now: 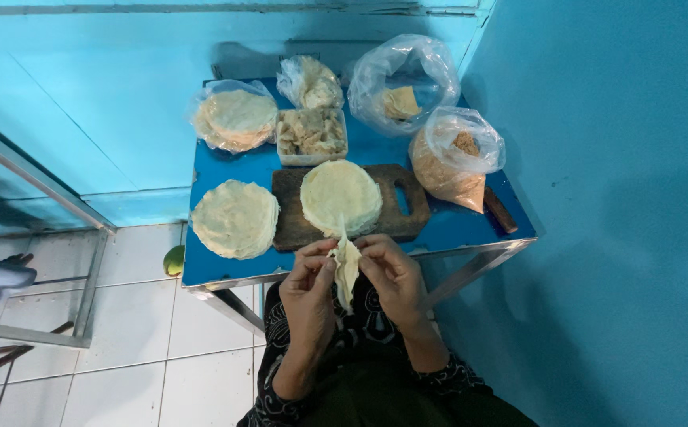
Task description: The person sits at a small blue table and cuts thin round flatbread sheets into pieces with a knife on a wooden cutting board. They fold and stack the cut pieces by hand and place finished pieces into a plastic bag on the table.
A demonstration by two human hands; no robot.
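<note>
We hold one folded dough wrapper [346, 269] at lower centre of the frame, long axis near vertical. The left hand [310, 283] and right hand [391, 275] each have a closed grip on its edges, equally near. The wrapper hangs just off the near edge of the blue surface [225, 273], below the wrapper stack [341, 196] on the wooden board [288, 209]. Open room lies toward the lap.

A cutting board [395, 207] lies at the centre of the table [454, 225], with a stack of round wrappers [341, 196] on it. A second stack [235, 218] sits to its left. Behind, a tub of filling [310, 134] stands between bagged wrappers [235, 117] at upper left and two bags [403, 83] [454, 158] at right.
</note>
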